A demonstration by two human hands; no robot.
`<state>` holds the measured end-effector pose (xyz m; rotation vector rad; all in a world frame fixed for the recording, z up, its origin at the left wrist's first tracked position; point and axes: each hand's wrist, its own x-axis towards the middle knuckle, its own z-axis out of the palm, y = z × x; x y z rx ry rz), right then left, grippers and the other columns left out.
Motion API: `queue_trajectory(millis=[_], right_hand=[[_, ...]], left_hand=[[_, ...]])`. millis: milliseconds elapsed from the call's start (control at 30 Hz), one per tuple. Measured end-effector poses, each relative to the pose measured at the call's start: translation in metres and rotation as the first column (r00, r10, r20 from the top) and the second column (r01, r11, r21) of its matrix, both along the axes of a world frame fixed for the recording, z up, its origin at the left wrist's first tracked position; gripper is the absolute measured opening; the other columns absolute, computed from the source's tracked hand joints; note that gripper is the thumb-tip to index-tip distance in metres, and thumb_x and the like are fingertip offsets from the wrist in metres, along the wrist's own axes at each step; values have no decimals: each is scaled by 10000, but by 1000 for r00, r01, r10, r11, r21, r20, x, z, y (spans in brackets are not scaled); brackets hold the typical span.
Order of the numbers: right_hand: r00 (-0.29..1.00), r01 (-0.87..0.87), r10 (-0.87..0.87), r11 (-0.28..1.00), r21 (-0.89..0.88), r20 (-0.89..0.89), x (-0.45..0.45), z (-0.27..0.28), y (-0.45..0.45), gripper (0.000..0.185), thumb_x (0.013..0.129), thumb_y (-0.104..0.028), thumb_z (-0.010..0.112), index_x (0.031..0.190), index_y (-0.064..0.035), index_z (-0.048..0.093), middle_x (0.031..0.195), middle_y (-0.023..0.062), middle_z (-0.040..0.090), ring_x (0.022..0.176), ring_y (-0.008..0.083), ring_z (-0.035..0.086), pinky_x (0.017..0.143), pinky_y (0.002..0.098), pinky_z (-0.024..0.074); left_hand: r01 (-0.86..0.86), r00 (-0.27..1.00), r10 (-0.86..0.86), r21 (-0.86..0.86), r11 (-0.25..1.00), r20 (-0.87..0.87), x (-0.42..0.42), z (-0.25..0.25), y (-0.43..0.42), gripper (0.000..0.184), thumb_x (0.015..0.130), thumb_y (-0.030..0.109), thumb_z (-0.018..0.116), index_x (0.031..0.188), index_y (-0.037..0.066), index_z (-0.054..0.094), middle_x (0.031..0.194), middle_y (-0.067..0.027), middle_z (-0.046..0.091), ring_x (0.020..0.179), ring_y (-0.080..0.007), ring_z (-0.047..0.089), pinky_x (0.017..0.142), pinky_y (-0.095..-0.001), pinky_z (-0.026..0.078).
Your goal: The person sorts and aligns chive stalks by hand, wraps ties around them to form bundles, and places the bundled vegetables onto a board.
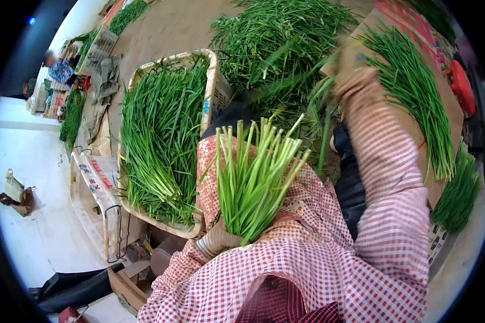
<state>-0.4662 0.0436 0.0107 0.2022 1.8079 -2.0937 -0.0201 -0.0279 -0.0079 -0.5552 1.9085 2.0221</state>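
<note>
Your view is bright and evenly lit, with soft shadows; the white surface (29,242) at left looks palest, and a blue glint (32,21) dots the dark upper left. Your right grip (341,67) blurs with motion, while fisheye distortion bends the edges into black corners.

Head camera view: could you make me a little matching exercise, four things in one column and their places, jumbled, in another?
Things
1. Bunch of stalks
2. Loose heap of greens
3. Large crate full of greens
4. Red item

Places
A. Near the picture's right edge
B. Gripped low down in the left hand, pale ends up
C. At the top middle of the picture
D. Just left of the held bunch, reaching up the picture

Right pairs: 1-B, 2-C, 3-D, 4-A
</note>
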Motion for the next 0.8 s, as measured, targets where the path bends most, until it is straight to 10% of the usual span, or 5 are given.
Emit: queue_trajectory(millis=[233,367,667,733,800], right_hand=[[712,-300,435,898,322,-550,60,36,85,361,832,-306,654,1048,-39,540,842,65,562,700,163,521,635,313,455],[381,-753,916,389,531,-130,169,14,78,465,737,-263,750,1079,-31,537,823,72,559,715,153,525,659,310,456],[317,-651,934,341,679,-165,215,-55,71,768,732,-269,751,1360,-45,369,1106,154,571,905,212,559,786,320,459],[454,-850,891,427,-307,-19,209,-97,70,679,784,-246,695,1356,-39,392,1154,148,550,951,225,549,856,335,462],[491,-862,866,498,-96,92,198,-100,63,497,812,-277,656,1228,-52,503,959,75,554,768,183,527,672,308,452]], left_hand=[[-411,907,275,527,743,320,-9,19,-1,848,646,104,783,1380,30,365,1274,-103,534,1135,-237,531,984,-352,423],[-429,903,327,569,702,279,-11,12,5,798,712,159,752,1388,20,351,1307,-128,513,1169,-246,519,1003,-367,411],[-486,874,418,483,729,247,-6,10,13,767,740,182,726,1384,3,348,1302,-137,515,1155,-258,530,1002,-377,417],[-523,851,468,459,718,239,-6,8,17,778,724,157,733,1381,1,346,1293,-133,518,1152,-253,529,998,-373,419],[-528,849,464,438,728,254,-6,10,15,781,715,134,738,1377,1,345,1284,-128,520,1151,-251,526,1003,-369,413]])
